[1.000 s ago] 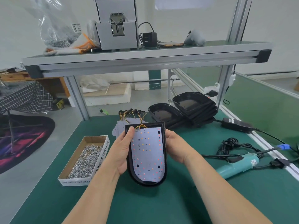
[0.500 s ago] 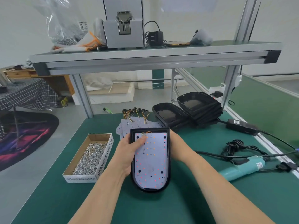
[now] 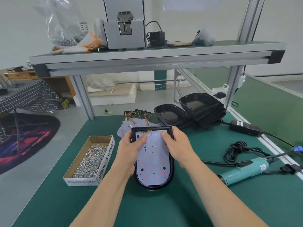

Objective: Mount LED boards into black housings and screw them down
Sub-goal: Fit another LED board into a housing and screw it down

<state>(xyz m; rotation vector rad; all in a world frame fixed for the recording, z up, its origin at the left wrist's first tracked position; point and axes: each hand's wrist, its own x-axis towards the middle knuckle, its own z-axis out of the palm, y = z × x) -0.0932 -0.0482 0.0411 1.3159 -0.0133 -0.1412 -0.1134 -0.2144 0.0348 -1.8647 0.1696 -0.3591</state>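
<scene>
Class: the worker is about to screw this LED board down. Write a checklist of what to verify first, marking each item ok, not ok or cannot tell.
1. LED board inside the black housing rim: ok.
2. Board seated flat: cannot tell.
3. Housing steadied: ok; left hand and right hand grip its sides, thumbs on the board.
4. Screws ready: ok; the box of screws lies left of the housing.
5. Holding the screwdriver: not ok; it lies on the table to the right.
6. Top wires clear of screw holes: cannot tell.
</scene>
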